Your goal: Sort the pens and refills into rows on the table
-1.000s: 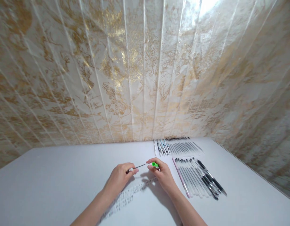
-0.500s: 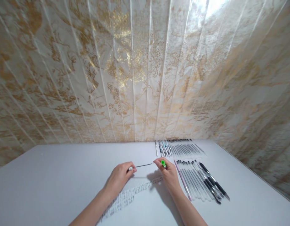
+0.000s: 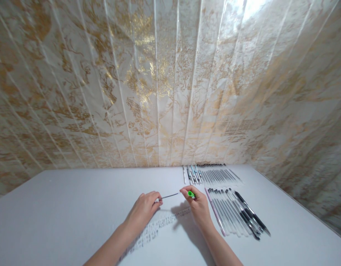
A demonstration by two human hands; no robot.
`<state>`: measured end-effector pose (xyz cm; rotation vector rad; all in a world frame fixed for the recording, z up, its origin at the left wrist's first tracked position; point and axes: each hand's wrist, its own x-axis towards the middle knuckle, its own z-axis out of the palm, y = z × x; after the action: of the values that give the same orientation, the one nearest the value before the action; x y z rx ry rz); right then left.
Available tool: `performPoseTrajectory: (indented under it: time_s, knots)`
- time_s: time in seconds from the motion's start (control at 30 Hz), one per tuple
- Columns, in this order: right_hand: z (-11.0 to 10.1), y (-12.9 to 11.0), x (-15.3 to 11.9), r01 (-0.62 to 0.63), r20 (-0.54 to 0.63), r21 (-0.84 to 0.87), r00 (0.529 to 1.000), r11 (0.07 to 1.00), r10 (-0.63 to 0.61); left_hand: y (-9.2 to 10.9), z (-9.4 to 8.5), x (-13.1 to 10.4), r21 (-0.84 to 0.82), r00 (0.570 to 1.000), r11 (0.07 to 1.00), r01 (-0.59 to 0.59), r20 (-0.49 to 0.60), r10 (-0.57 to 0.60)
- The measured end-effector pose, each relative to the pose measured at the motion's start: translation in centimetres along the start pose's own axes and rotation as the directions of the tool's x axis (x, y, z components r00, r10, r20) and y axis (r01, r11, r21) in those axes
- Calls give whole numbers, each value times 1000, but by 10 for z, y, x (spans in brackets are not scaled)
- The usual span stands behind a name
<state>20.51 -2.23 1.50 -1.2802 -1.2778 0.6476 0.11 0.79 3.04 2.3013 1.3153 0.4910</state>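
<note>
Over the white worktop (image 3: 62,210), the left hand (image 3: 144,207) pinches the near end of a thin dark refill (image 3: 170,195), fingers closed around it. The refill spans the gap above lines of dark writing (image 3: 164,222) to the right hand (image 3: 200,208), its fingertips together at the far end, a green tube (image 3: 191,194) held within. Rightward lie a pink pen (image 3: 215,212), slim refills in a row (image 3: 227,212) and black-gripped pens (image 3: 252,214).
</note>
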Motion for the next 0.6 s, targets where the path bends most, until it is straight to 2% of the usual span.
performPoseTrajectory:
  time_s: [0.1, 0.23, 0.33, 0.43, 0.6]
  knots:
    - [0, -1, -1, -6, 8, 10, 1000, 1000, 6, 0, 0, 0, -9, 1000, 1000, -16, -7, 15]
    - [-2, -2, -1, -22, 4, 16, 1000, 1000, 22, 1, 0, 0, -149, 1000, 989, 2, 25, 2]
    - [-1, -2, -1, -20, 49, 8, 999, 1000, 19, 2, 1, -1, -197, 998, 980, 14, 61, -2]
    - [7, -2, -4, 18, 148, -5, 989, 1000, -18, 5, 5, -3, -108, 996, 994, -25, 79, 34]
    - [22, -5, -14, 42, 326, 6, 944, 999, -42, 11, 10, -6, 77, 995, 996, -49, 96, 42]
